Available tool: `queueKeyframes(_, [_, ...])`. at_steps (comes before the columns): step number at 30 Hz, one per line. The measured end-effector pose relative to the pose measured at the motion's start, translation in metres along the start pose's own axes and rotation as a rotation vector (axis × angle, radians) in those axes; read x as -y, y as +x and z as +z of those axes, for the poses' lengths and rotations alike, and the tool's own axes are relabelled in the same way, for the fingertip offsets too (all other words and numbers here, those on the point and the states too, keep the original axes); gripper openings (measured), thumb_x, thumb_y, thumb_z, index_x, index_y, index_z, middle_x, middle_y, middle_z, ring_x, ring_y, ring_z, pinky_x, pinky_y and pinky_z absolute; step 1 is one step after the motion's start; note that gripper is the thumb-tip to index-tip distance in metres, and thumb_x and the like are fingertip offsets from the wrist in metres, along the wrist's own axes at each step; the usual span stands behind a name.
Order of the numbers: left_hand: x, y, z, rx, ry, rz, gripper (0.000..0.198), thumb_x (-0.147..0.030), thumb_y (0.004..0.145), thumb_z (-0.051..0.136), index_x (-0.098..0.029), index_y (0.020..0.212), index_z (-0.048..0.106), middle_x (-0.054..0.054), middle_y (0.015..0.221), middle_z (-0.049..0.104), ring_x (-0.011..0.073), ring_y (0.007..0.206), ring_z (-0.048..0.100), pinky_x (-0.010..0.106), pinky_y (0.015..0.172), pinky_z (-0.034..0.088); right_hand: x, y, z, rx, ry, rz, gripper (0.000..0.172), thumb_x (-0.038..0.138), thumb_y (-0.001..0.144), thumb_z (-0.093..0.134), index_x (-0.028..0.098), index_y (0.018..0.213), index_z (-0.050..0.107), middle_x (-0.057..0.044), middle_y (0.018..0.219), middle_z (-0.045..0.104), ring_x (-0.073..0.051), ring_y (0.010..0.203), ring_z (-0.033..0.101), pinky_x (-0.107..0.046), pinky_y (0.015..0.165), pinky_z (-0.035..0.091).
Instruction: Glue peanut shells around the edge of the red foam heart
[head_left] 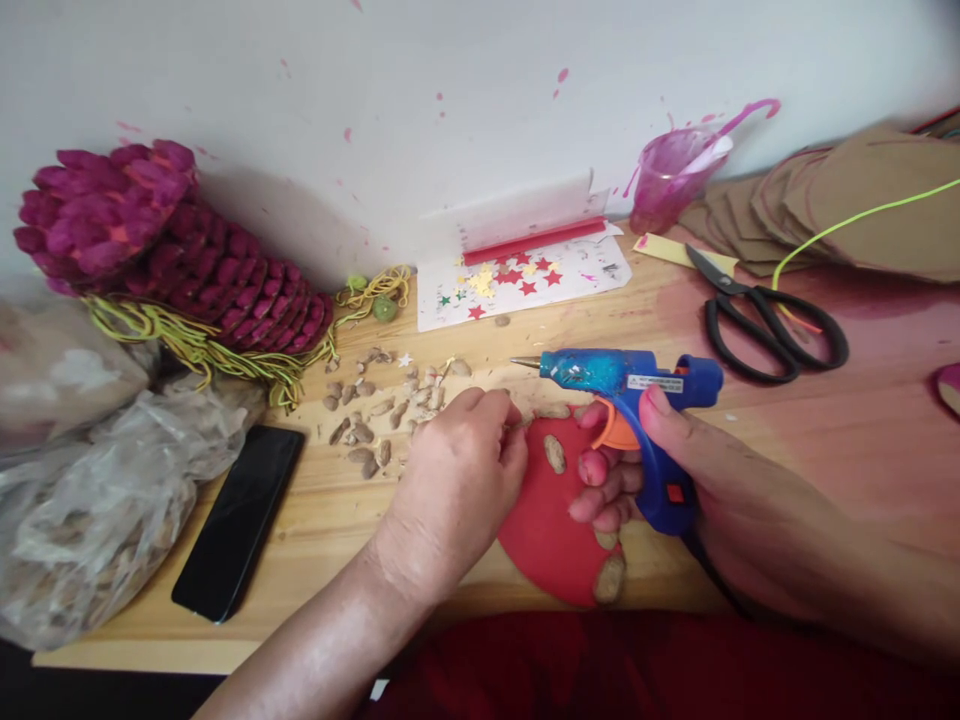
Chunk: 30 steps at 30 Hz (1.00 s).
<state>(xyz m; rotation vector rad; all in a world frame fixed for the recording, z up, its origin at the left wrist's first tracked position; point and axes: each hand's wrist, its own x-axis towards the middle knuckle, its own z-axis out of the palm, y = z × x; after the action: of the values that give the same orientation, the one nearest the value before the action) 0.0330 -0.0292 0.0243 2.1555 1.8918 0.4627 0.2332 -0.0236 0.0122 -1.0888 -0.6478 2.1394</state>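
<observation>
My right hand (675,450) is wrapped round a blue glue gun (600,370) with an orange trigger; its metal nozzle points left. Below it on the table lies a rounded red piece (551,530). Peanut shells sit along part of its rim, such as a peanut shell (610,578) at the lower right, and a single peanut shell (555,453) rests on its face. My left hand (465,470) is closed at the red piece's upper left edge, fingertips pinched together. Whatever they hold is hidden behind the fingers. Loose peanut shells (364,432) are scattered left of that hand.
A phone (238,525) and a plastic bag (97,530) lie at the left, below a stack of magenta shell-covered discs (225,270). Star stickers lie on white paper (442,310) behind. Scissors (772,320), a stained cup (667,180) and cardboard pieces (862,200) are at the right.
</observation>
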Motion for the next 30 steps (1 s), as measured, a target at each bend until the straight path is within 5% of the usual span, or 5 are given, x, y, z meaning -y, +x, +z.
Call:
queueKeyframes(18, [-0.004,-0.003,0.000,0.017,0.043,0.021,0.011,-0.012,0.088,0.058,-0.019,0.081,0.063,0.002,0.079,0.063,0.0160,0.067,0.058,0.029,0.063,0.042,0.006,0.001,0.006,-0.027,-0.030,0.026,0.038,0.058,0.082,0.073,0.021,0.089,0.066,-0.005,0.083,0.072,-0.018,0.062,0.071,-0.030,0.059,0.060])
queueKeyframes(25, [0.008,-0.008,-0.009,0.070,-0.192,-0.022,0.028,-0.009,0.082,0.065,-0.021,0.108,0.065,0.002,0.089,0.068,0.0145,0.073,0.062,0.027,0.068,0.049,0.004,0.002,0.003,-0.009,0.004,0.038,0.035,0.058,0.084,0.070,0.024,0.093,0.066,-0.006,0.089,0.073,-0.022,0.071,0.073,-0.032,0.061,0.060])
queueKeyframes(30, [0.016,-0.007,-0.016,0.103,-0.249,-0.013,0.025,-0.006,0.080,0.067,-0.021,0.100,0.068,0.000,0.088,0.067,0.0128,0.073,0.063,0.025,0.069,0.051,0.003,0.002,0.002,-0.027,0.021,0.040,0.034,0.056,0.086,0.068,0.024,0.098,0.067,-0.007,0.092,0.073,-0.023,0.074,0.073,-0.032,0.061,0.060])
